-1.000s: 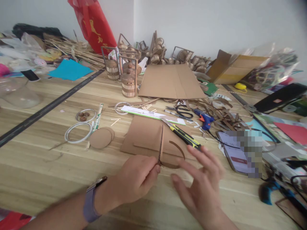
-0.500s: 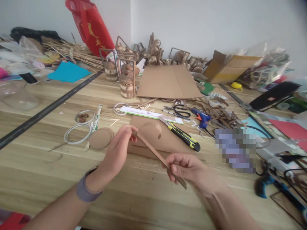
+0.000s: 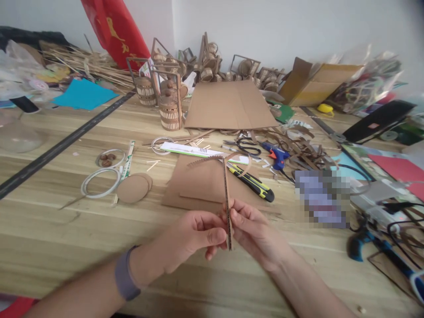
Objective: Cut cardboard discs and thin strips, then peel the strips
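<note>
Between my hands stands a narrow cardboard strip (image 3: 227,190), its corrugated edge facing me and its far end curling over to the left and right. My right hand (image 3: 256,232) pinches it between thumb and fingers a little above its near end. From the other side, my left hand (image 3: 190,238) closes thumb and fingers at the lower end of the strip; its fingertips are partly hidden behind it. Beyond the hands, cardboard sheets (image 3: 195,190) lie flat on the table. A yellow-and-black utility knife (image 3: 253,183) rests across their right side, partly behind the curled strip.
Cardboard discs (image 3: 133,189) and tape rolls (image 3: 99,182) lie at left. A white strip (image 3: 192,150), scissors (image 3: 248,145) and a blue glue gun (image 3: 278,154) are farther off. Small wooden buckets (image 3: 170,112) stand behind, beside a large cardboard sheet (image 3: 232,104). Blue-handled pliers (image 3: 356,247) lie right.
My left hand has come down from the strip's far end to its near end, beside my right hand. The strip has swung from slanting left to nearly straight away from me, its far end now curled.
</note>
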The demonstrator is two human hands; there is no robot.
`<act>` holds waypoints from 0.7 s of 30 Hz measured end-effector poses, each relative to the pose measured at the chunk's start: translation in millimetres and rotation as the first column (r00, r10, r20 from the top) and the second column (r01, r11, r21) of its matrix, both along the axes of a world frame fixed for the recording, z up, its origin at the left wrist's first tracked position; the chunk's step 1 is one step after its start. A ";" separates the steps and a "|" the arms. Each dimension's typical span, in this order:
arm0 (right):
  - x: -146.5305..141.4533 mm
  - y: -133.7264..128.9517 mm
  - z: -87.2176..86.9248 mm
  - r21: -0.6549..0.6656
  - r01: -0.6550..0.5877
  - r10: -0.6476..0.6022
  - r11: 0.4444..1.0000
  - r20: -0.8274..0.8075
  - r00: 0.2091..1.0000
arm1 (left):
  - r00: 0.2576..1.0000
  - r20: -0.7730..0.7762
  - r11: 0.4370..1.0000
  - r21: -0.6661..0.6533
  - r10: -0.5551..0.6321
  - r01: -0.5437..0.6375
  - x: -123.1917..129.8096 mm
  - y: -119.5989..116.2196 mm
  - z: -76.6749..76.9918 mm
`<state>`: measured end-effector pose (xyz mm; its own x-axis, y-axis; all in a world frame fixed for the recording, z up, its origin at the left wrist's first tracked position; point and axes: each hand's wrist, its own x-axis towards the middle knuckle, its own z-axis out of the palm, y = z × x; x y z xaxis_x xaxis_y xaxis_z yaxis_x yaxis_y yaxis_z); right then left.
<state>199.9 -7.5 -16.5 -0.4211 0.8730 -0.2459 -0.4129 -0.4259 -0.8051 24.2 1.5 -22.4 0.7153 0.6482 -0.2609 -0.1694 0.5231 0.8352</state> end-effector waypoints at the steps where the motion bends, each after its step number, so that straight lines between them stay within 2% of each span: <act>1: -1.6 -0.8 -0.3 0.002 0.009 -0.009 1.000 0.008 1.000 | 1.000 0.018 0.998 -0.054 0.016 -0.015 0.8 0.0 -1.3; 5: -5.7 -2.8 -3.5 0.050 0.054 -0.059 0.997 0.091 0.994 | 0.999 0.025 0.979 -0.198 0.042 -0.036 1.7 0.8 0.2; 8: -5.6 -5.2 -8.7 0.201 0.141 -0.192 0.969 0.260 0.946 | 0.997 0.024 0.974 -0.214 0.076 -0.069 0.7 2.8 4.6; 9: -4.9 -6.5 -9.9 0.303 0.183 -0.285 0.935 0.340 0.896 | 0.995 0.023 0.974 -0.206 0.099 -0.092 -0.1 3.7 5.8; 11: -3.0 -9.9 -10.2 0.551 0.172 -0.473 0.817 0.468 0.747 | 0.987 0.011 0.970 -0.189 0.161 -0.156 -2.1 5.8 7.3; 13: -1.9 -13.6 -7.3 0.749 0.034 -0.603 0.662 0.505 0.618 | 0.976 -0.014 0.961 -0.174 0.215 -0.214 -4.1 7.7 7.3; 16: -3.2 -17.4 -1.4 0.863 -0.179 -0.674 0.473 0.485 0.557 | 0.966 -0.034 0.954 -0.156 0.255 -0.257 -5.6 9.5 5.9; 18: -5.0 -18.0 0.3 0.885 -0.227 -0.702 0.407 0.461 0.542 | 0.964 -0.036 0.953 -0.148 0.263 -0.265 -5.5 9.5 5.2; 21: -6.2 -16.9 -1.4 0.893 -0.252 -0.720 0.373 0.450 0.528 | 0.961 -0.036 0.951 -0.139 0.273 -0.275 -4.6 8.9 4.5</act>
<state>193.7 -24.4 -17.9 -0.2435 0.7726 0.5863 0.5422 0.6097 -0.5782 19.6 10.4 -17.9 0.5101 0.7745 -0.3742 -0.3098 0.5713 0.7600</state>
